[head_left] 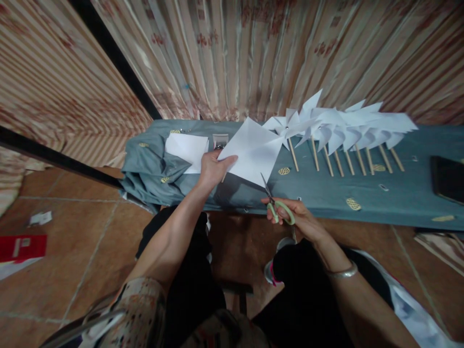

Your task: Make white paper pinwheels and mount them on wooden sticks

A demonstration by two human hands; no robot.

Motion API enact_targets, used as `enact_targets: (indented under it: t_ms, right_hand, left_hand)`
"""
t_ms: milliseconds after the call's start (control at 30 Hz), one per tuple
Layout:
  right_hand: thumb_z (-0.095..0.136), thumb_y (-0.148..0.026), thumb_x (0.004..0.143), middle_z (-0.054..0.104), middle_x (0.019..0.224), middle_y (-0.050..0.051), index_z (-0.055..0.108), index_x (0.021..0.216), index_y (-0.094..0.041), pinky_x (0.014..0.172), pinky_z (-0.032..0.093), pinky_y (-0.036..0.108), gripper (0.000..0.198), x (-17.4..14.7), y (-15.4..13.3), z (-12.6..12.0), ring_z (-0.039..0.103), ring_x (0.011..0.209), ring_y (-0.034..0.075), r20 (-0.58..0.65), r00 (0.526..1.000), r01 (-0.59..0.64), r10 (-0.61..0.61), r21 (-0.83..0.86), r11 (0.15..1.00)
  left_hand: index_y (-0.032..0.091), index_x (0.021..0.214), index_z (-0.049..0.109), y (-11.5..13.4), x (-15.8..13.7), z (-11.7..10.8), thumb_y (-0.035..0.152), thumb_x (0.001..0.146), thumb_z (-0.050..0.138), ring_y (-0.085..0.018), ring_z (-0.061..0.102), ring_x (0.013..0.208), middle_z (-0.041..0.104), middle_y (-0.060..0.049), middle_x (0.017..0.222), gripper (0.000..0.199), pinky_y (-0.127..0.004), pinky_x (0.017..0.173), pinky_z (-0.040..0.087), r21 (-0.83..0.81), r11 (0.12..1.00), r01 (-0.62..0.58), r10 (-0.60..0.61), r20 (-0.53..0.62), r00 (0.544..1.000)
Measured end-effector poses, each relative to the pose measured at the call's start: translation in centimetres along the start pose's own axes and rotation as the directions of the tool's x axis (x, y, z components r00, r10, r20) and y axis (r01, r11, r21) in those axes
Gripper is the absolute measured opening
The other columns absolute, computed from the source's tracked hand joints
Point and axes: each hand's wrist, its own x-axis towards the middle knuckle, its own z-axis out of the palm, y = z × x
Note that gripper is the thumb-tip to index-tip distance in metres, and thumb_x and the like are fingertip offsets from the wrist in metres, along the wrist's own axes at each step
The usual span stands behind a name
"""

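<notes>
My left hand [214,169] pinches a square sheet of white paper [253,150] by its left corner, thumb on top. In my right hand [295,212] is a pair of scissors [273,203] with pale green handles, fingers through the loops. The scissor tips meet the paper's lower corner; whether the blades are cutting into it I cannot tell. Beyond my left hand lies a stack of white paper [188,147]. To the right, several white paper pinwheels [326,123] on wooden sticks overlap in a row.
A grey-green cloth with yellow pineapple prints covers the narrow table [409,193]. A small box [220,140] sits behind my left hand. At the right end lies a dark phone-like object [447,179]. Striped curtains [232,58] hang behind, and a red packet [23,248] rests on the tiled floor.
</notes>
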Motion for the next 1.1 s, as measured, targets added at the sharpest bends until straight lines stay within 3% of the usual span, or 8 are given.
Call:
enact_targets:
  t_ms: [1100]
  right_hand:
    - [0.081, -0.052, 0.069, 0.064, 0.07, 0.002, 0.076, 0.108, -0.019, 0.056, 0.048, 0.025, 0.051, 0.44, 0.59, 0.12, 0.054, 0.06, 0.011, 0.001, 1.0, -0.021, 0.021, 0.063, 0.998]
  left_hand:
    - [0.01, 0.07, 0.076, 0.51, -0.34, 0.03, 0.032, 0.053, 0.08, -0.012, 0.052, 0.053, 0.06, 0.002, 0.055, 0.029, -0.024, 0.05, 0.04, -0.057, 0.996, 0.068, -0.069, -0.005, 0.998]
